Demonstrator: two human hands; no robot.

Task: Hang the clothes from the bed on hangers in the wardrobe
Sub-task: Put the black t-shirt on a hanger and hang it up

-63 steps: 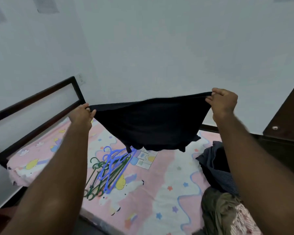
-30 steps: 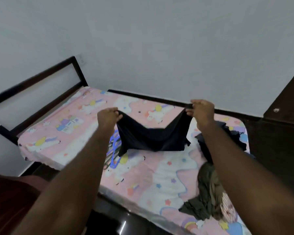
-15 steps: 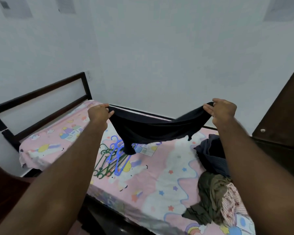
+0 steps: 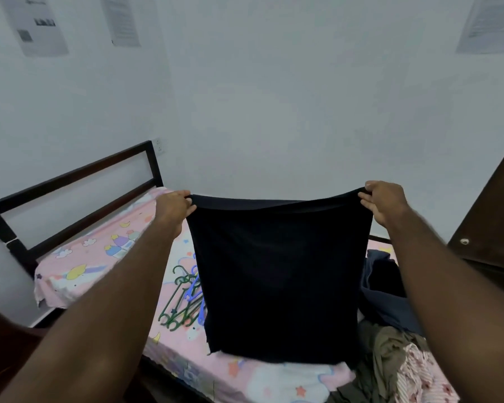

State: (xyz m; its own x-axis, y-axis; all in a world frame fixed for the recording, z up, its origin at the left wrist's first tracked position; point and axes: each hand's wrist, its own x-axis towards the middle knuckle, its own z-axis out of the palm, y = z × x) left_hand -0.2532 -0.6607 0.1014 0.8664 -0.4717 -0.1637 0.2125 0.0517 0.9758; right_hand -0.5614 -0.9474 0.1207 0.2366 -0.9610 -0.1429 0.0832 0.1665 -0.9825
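left hand [image 4: 173,209] pinches black garment [image 4: 277,280] corner | right hand [image 4: 386,203] pinches the other | hangers [image 4: 184,301] at center-left partly hidden behind it

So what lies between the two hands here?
In the head view, only the black garment spans it, its top edge pinched by the left hand and right hand.

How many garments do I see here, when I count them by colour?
black garment, held up: 1
dark blue garment: 1
olive garment: 1
pink striped garment: 1
Total: 4, as far as the pile shows.
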